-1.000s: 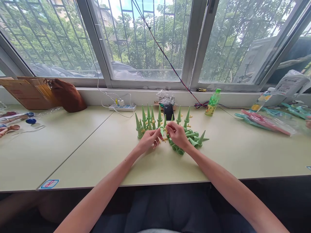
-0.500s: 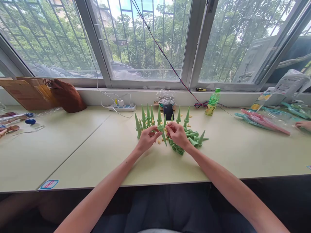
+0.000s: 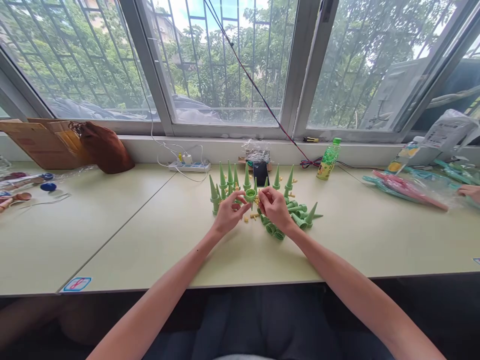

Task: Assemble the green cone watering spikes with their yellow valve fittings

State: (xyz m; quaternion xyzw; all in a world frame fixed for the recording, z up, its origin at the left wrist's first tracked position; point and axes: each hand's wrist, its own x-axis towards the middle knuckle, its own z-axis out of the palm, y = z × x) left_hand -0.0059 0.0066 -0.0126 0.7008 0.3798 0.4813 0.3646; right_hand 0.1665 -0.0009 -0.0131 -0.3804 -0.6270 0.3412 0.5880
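Near the middle of the pale yellow-green smooth surface (image 3: 232,262), the left hand (image 3: 227,215) grasps a light-green plastic cone (image 3: 250,195) between thumb and fingers, its round mouth upward and its point downward. Just right of it, the right hand's (image 3: 275,206) fingers are pinched together, apparently on a small yellow plastic piece (image 3: 257,200) beside the cone's collar.

Pushing off-axis could make the piece slip or the cone roll in the left fingers, since that hold looks light. A dropped piece might scatter among the loose yellow plastic bits (image 3: 254,216) lying nearer. A sideways knock from the right wrist could shift the heap of light-green hollow cones (image 3: 279,233) next to it; the upright light-green spikes (image 3: 222,177) on the far side look easy to tip.

Whether the piece is seated in the collar cannot be told, as the right fingers cover the joint. The held cone's tip is hard to make out, and another person's hand (image 3: 470,192) is cut off at the far right edge.
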